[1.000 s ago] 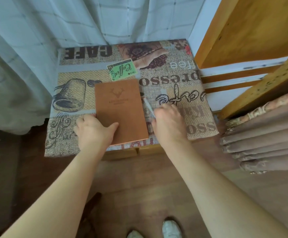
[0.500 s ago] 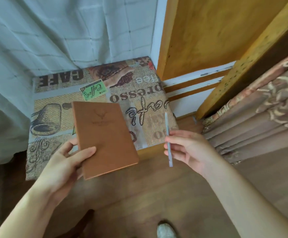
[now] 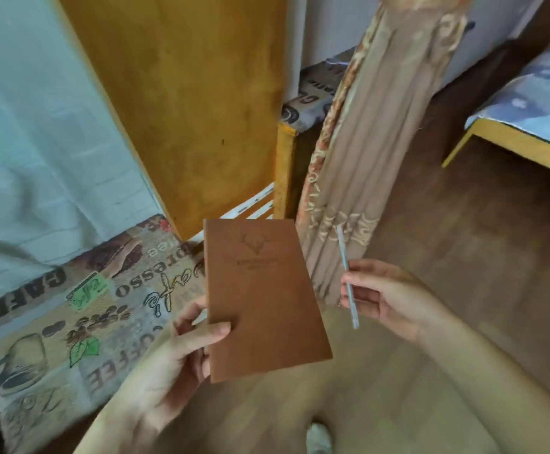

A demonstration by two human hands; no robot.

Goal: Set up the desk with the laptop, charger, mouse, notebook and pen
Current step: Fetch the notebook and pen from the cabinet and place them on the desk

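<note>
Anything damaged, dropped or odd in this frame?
Nothing stands out. The left hand grips the brown notebook at its lower left edge; its cover looks flat and unmarked. The right hand pinches the pale pen, tilted but intact. Both are held in the air, apart. The edges of the view are blurred.

The notebook is hiding most fingers of the left hand; only the thumb is showing on its cover. The small words under the deer head are looking too blurry to read. The shoe is getting cut off by the bottom edge. The brown curtain is covering part of the printed cloth behind it.
</note>
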